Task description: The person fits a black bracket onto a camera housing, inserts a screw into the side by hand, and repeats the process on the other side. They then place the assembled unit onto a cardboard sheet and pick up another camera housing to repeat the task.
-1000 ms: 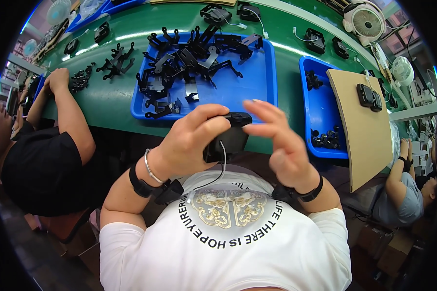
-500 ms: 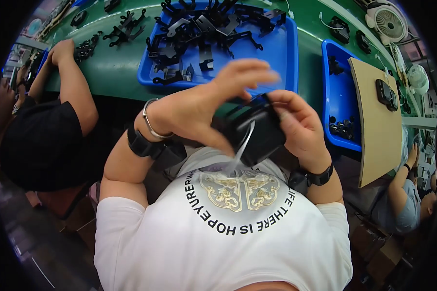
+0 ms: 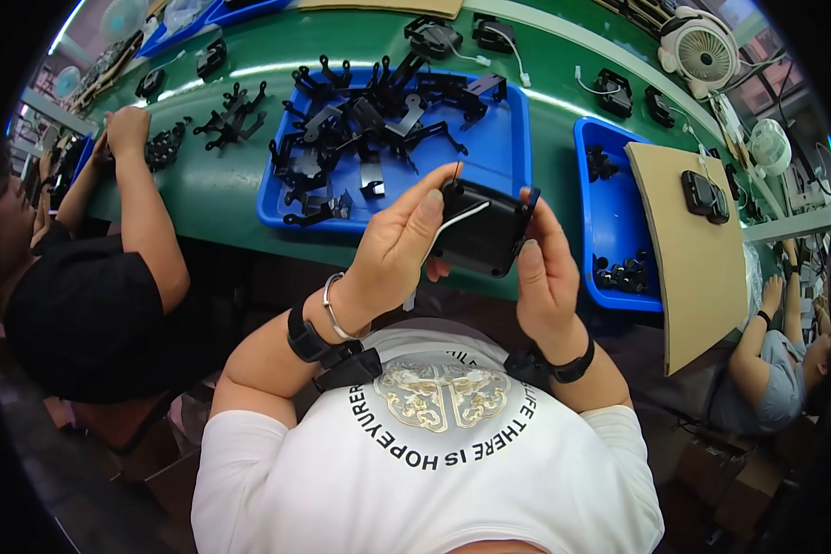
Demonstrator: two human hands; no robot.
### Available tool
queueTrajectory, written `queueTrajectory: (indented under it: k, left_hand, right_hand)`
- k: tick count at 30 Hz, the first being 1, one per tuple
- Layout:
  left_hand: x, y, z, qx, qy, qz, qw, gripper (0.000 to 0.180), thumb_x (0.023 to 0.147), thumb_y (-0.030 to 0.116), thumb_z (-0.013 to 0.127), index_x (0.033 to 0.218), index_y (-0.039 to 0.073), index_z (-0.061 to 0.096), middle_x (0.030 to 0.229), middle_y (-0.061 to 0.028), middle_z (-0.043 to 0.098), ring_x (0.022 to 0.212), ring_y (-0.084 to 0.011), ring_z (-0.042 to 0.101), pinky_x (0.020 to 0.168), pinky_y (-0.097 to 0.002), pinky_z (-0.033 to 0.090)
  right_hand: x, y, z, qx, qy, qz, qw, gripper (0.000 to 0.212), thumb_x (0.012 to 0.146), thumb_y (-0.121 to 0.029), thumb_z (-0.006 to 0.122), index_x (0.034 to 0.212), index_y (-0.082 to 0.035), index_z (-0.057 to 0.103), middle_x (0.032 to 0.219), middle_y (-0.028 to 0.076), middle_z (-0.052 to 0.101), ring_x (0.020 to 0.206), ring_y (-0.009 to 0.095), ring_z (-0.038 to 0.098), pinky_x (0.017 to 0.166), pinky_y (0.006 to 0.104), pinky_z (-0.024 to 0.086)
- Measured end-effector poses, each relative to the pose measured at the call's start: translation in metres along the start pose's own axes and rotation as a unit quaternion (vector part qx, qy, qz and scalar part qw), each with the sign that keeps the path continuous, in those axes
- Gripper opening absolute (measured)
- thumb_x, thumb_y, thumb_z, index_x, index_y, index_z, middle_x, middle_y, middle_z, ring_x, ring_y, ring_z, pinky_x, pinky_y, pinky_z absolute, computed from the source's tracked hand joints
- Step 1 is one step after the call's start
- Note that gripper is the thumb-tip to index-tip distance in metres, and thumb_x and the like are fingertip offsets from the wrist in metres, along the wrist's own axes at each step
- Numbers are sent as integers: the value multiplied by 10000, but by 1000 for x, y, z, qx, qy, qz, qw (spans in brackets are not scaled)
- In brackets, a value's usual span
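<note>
Since the earlier frames, the black box-shaped part [image 3: 481,231] has been lifted up and away from the chest and is now held out in front, over the near edge of the green table [image 3: 222,189], with both hands spread further apart on it. The part is gripped from its left side by the left hand [image 3: 392,254], thumb laid along its top edge and fingers curled beneath. Its right side is clamped by the right hand [image 3: 545,277], fingers pressed flat against the end (the fingertips reach just above the part's upper corner). A thin white wire [image 3: 457,222] is seen running across the dark face of the part, beside the left thumb. A metal bangle [image 3: 331,309] and a black wrist strap [image 3: 309,342] are worn on the left forearm.

Just beyond the hands, a large blue tray [image 3: 508,157] filled with black plastic brackets [image 3: 369,120] is set on the table. To its right, a second blue tray [image 3: 619,222] is partly covered by a brown cardboard sheet [image 3: 692,268], on which a small black module [image 3: 704,196] is laid. At the left, a co-worker's arm [image 3: 148,222] is stretched onto the table.
</note>
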State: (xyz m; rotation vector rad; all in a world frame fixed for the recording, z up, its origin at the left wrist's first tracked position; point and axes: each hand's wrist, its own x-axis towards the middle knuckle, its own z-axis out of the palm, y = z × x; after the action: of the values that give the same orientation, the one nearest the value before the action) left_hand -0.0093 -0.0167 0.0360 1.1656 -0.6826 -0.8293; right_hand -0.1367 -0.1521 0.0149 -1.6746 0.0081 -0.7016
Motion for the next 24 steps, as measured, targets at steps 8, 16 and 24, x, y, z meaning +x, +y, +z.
queueTrajectory:
  k: [8,16,24]
  left_hand:
    - [-9,-14,16,117,30,54,991,457,979,283,367,1371,50,337,905,-14,562,608,-33,503,504,-172,436]
    - [1,-21,7,-13,15,-12,1000,460,978,267,375,1367,26,333,902,-16,567,600,-40,492,514,-171,435]
    - [-6,-25,10,157,28,80,984,460,979,242,360,1368,1,318,797,-9,554,585,-39,482,511,-175,426]
  right_hand:
    - [-4,11,3,-96,81,-17,992,430,988,-212,316,1313,69,328,1283,146,449,1149,174,456,960,288,355]
    - [-10,13,5,-1,73,62,995,429,991,-238,319,1303,55,353,1251,127,465,1125,157,464,944,277,368]
    - [-9,23,10,164,84,56,981,490,979,-319,364,1332,19,319,1223,91,475,1111,137,468,931,260,387]
